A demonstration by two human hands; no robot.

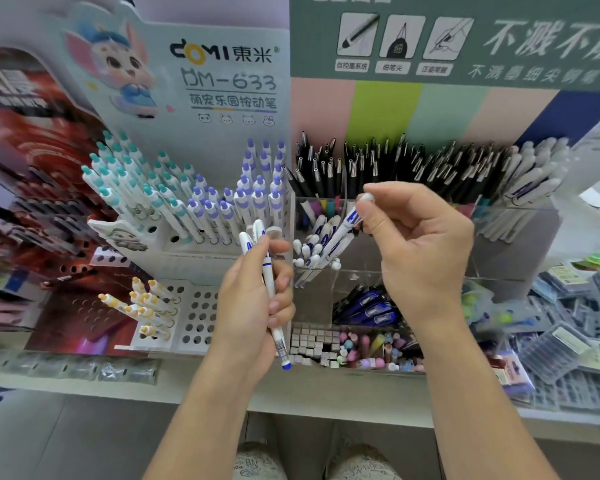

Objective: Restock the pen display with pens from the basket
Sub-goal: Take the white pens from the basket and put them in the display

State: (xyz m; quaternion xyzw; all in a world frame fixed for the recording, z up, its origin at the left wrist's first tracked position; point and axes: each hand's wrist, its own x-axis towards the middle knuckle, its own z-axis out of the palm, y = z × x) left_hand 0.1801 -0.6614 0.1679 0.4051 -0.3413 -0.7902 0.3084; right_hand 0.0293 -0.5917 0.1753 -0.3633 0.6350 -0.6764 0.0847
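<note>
My left hand (pixel 257 303) grips a small bunch of white pens with blue print (pixel 269 282), tips pointing down, in front of the shelf. My right hand (pixel 420 244) pinches the top end of one white and blue pen (pixel 343 230), which slants down into a clear acrylic compartment (pixel 361 268) that holds several matching white pens (pixel 314 251). The compartment belongs to the clear pen display, whose back row holds black pens (pixel 378 168). No basket is in view.
A white Domi display (pixel 201 209) at the left holds teal and purple click pens; yellow-capped pens (pixel 146 306) stand lower down. Blue pens (pixel 371 306), erasers (pixel 312 341) and small pastel items fill the front compartments. Packaged goods (pixel 561 341) lie at the right.
</note>
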